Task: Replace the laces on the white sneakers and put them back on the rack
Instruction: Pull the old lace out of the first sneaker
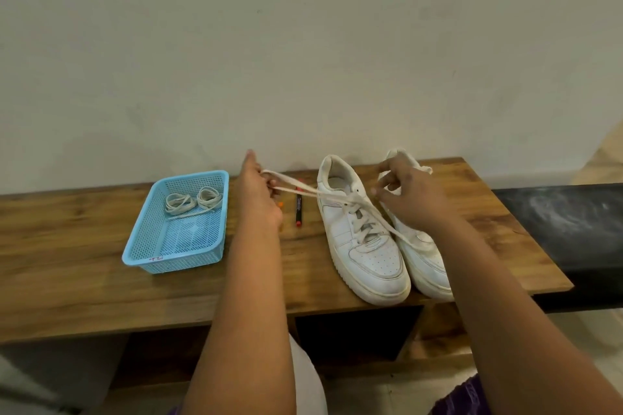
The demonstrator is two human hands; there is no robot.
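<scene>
From the head camera, the pair of white sneakers stands on the wooden table (pixel 101 280), toes toward the person, touching side by side. The left sneaker (pixel 357 232) is laced through its eyelets; the right sneaker (pixel 421 246) sits partly behind the right forearm, so its lacing cannot be read.

The left hand (pixel 258 194) pinches one end of the lace (pixel 362 209) and draws it out to the left, over the black marker (pixel 298 209) that lies between hand and shoe. The right hand (pixel 409 194) hovers above the sneakers with its fingers (pixel 384 184) curled; the other lace end runs toward it, but whether they actually pinch it I cannot tell.

The blue basket (pixel 215 212) sits well to the left on the table, with two coiled laces (pixel 194 200) inside.

The step in hand looks like undoing the old lace on the left sneaker, or snugging it; which one is unclear. To do it well, the pull should run along the lace's own line, both ends drawn evenly, so the shoe does not slide or tip against its neighbour. Steadying the shoe with one hand would help, since it rests free near the table's front edge. Loosening each crossing from the top down is likely to spare the eyelets better than tugging the ends alone.
</scene>
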